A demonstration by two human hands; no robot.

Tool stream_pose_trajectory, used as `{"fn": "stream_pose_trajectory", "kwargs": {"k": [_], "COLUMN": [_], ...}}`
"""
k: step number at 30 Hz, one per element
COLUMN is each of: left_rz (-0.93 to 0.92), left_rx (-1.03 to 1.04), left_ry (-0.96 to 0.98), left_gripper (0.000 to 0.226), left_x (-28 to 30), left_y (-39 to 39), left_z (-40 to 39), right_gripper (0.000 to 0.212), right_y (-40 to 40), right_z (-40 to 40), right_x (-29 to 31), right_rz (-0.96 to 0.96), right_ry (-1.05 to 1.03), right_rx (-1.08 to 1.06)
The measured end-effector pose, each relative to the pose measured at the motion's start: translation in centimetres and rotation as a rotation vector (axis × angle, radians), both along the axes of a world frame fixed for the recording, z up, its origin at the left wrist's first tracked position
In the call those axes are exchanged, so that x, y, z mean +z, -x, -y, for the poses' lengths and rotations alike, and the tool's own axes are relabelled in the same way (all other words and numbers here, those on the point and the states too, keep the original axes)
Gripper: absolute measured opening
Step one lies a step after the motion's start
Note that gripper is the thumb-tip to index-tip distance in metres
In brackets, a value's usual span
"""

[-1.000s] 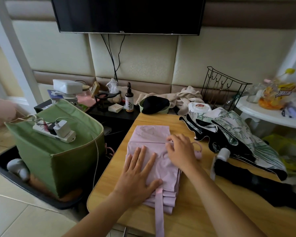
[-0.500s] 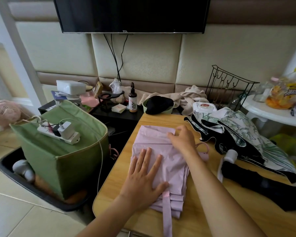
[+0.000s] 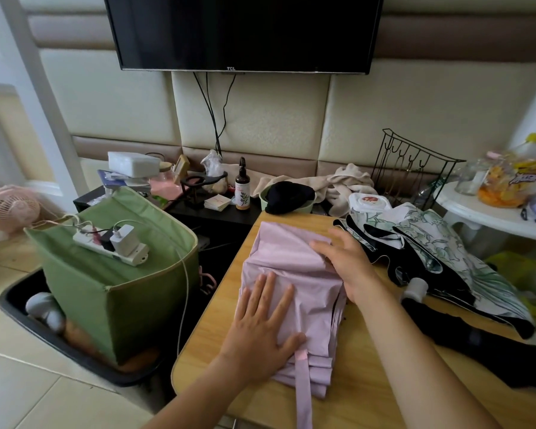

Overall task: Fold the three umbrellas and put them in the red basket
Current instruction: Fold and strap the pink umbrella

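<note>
A pale lilac umbrella point(image 3: 285, 252) lies flattened on the wooden table point(image 3: 369, 394), its strap hanging over the near edge. My left hand point(image 3: 262, 323) presses flat on the near half of its canopy, fingers spread. My right hand point(image 3: 345, 261) rests on the canopy's far right fold, fingers on the cloth. To the right lies a white umbrella with a green leaf print and black lining point(image 3: 430, 243), loosely spread. A black umbrella point(image 3: 492, 351) lies along the table's right side. No red basket is in view.
A green fabric bin point(image 3: 106, 292) with a power strip on top stands left of the table inside a black tray point(image 3: 19, 311). Behind the table are a bottle point(image 3: 242, 188), a bowl with a black cloth, beige cloth, a wipes pack and a wire rack point(image 3: 412, 162).
My right hand has slid along the lilac canopy toward its far right edge and gathered a fold there. My left hand stays pressed on the near half. The camera has shifted left.
</note>
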State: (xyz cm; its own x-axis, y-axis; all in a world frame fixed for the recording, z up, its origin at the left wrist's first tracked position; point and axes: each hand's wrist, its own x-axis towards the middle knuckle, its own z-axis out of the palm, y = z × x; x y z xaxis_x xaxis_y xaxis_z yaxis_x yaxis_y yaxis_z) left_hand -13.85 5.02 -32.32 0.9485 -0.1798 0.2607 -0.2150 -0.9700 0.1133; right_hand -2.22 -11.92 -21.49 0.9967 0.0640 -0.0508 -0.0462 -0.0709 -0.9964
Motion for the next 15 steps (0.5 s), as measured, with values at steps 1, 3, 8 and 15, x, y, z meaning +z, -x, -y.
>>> {"fn": "stream_pose_trajectory", "kwargs": {"k": [1, 3, 8, 15], "left_rz": [-0.002, -0.018, -0.012, 0.027], "left_rx": [0.001, 0.003, 0.008, 0.006], "left_ry": [-0.001, -0.008, -0.01, -0.01], "left_gripper": [0.083, 0.082, 0.082, 0.08], "left_x": [0.2, 0.3, 0.2, -0.3], "left_y": [0.1, 0.1, 0.1, -0.2], "left_z": [0.0, 0.1, 0.0, 0.0], "right_gripper": [0.06, 0.054, 0.031, 0.043], "right_y": [0.0, 0.2, 1.1, 1.6], "right_z": [0.2, 0.6, 0.9, 1.3], "right_x": [0.0, 0.3, 0.8, 0.4], "right_rz": [0.069, 0.214, 0.39, -0.055], "right_ry": [-0.029, -0.033, 0.047, -0.04], "right_rx": [0.013, 0.085, 0.078, 0.103]}}
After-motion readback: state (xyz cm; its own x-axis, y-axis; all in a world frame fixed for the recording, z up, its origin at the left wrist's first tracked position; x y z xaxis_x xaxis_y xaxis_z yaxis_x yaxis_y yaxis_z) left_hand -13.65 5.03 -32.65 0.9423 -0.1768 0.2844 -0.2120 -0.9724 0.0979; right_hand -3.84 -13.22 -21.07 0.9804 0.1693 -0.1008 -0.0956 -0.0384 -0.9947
